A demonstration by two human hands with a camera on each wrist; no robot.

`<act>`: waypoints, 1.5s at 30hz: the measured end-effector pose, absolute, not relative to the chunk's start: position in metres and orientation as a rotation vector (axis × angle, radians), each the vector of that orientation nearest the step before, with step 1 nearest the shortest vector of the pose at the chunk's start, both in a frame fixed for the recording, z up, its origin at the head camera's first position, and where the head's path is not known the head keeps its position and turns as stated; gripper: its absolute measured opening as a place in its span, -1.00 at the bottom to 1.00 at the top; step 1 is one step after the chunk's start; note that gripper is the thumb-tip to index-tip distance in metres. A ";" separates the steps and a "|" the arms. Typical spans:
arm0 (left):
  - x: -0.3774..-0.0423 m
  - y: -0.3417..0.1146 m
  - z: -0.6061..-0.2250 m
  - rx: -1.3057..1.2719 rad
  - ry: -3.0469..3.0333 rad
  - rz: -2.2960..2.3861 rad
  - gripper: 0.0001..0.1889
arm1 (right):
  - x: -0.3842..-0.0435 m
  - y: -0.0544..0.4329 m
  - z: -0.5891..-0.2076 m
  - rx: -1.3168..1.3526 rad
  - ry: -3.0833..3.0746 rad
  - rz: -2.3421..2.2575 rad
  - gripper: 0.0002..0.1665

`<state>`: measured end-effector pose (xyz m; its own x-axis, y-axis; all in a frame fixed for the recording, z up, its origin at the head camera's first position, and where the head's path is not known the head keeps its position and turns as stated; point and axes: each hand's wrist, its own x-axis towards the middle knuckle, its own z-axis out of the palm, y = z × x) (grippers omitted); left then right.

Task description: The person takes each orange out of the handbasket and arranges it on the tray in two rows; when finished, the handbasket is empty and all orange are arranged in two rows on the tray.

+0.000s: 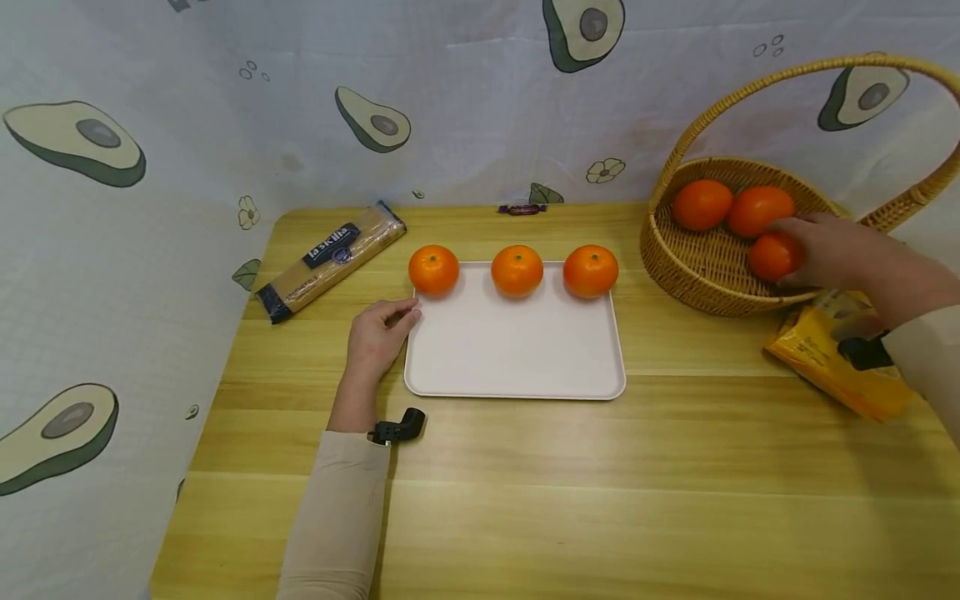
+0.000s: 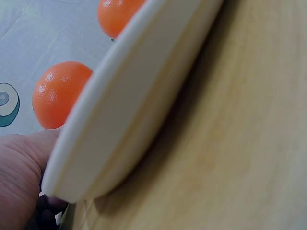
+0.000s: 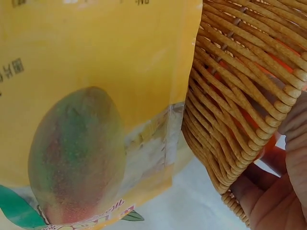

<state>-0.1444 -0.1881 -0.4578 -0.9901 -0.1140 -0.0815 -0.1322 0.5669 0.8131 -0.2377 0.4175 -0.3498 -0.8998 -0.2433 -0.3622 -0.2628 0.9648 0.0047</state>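
In the head view my left hand pinches the left rim of a white rectangular tray lying on the table. Three oranges stand in a row along the tray's far edge: a left orange, a middle orange and a right orange. My right hand reaches into a wicker basket and grips an orange near its front right side. Two more oranges lie behind it in the basket. From the right wrist, the basket's weave partly hides that hand.
A yellow bag with a mango picture lies under my right forearm, against the basket. A pasta packet lies slanted at the table's back left. A small wrapped candy lies at the back edge. The basket's tall handle arches over it.
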 end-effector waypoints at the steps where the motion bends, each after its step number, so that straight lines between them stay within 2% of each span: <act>1: -0.144 -0.188 -0.458 -0.216 2.764 1.440 -0.68 | -0.238 0.418 -0.350 -0.362 2.750 0.079 -0.05; 16: -0.144 -0.188 -0.456 -0.232 2.754 1.445 -0.68 | -0.226 0.407 -0.341 -0.425 2.807 0.014 -0.01; 36: -0.141 -0.190 -0.456 -0.256 2.739 1.430 -0.68 | -0.192 0.344 -0.307 -0.388 2.984 -0.292 0.05; 45: -0.143 -0.189 -0.456 -0.238 2.745 1.436 -0.68 | -0.171 0.304 -0.298 -0.356 3.023 -0.427 0.15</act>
<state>-0.1427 -0.1890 -0.4564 -0.9877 -0.1193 -0.1010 -0.1510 0.5613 0.8137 -0.1714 0.3040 -0.2980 -0.9709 -0.2371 -0.0350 -0.2181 0.9347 -0.2807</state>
